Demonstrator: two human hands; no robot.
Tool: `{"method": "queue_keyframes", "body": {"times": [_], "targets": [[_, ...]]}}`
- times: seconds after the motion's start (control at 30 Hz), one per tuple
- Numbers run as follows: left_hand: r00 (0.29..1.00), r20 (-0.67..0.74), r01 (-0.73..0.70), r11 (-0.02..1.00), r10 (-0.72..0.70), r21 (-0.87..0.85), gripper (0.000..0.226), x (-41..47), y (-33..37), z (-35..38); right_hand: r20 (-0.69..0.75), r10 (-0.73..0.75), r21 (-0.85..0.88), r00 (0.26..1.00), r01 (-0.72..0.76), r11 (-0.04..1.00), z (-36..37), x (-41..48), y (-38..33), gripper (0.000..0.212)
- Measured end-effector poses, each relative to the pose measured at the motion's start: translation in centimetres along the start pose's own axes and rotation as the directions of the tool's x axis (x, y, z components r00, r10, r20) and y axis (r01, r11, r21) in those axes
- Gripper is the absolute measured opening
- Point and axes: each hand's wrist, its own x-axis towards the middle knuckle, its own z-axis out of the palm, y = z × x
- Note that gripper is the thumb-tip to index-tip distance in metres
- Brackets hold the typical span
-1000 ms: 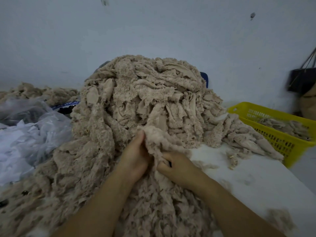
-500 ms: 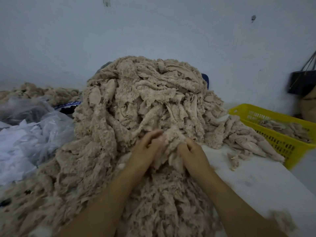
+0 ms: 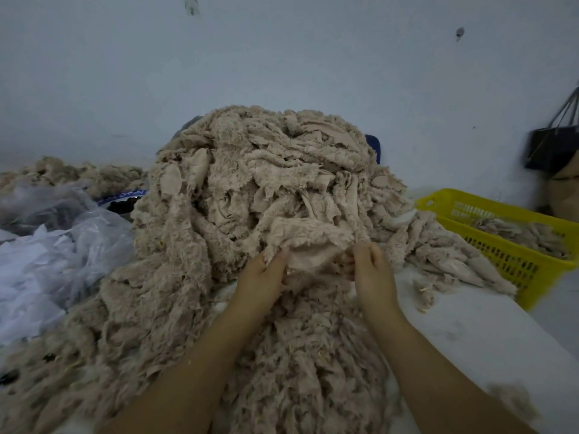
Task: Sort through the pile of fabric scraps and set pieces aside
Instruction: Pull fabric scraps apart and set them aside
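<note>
1. The left hand [image 3: 266,277] and right hand [image 3: 372,270] each have a pinching grip on one scrap [image 3: 313,256], at the front of the pile [image 3: 238,195] on the worktop [image 3: 470,333].
2. Peel it up slowly (fuzzy neighbours probably cling) before setting it aside.

Both bare forearms stretch forward to the front of the pile [image 3: 238,183]. The left hand [image 3: 264,278] and right hand [image 3: 372,272] sit near each other there, fingers curled, each pinching an edge of one scrap [image 3: 313,242] spread between them.
</note>
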Motion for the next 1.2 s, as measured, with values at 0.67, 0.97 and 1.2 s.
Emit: {"method": "queue_keyframes", "body": {"times": [0.67,0.97,1.2], "targets": [[0.952,0.304,-0.161,0.908,0.039,0.386,0.064,2.8,-1.0,10.8,-0.283,0.164,-0.179,0.945,-0.22,0.959,-7.8,12.1,2.0,0.032],[0.982,0.189,-0.06,0.966,0.012,0.252,0.077,1.9,0.2,10.5,-0.086,0.07,-0.19,0.994,-0.086,0.978,-2.9,8.8,-0.1,0.027],[0.973,0.178,0.203,0.906,-0.145,-0.372,0.052,1.2,3.2,8.8,0.247,0.055,-0.192,0.968,-0.007,0.981,0.6,2.6,0.2,0.018]]}}
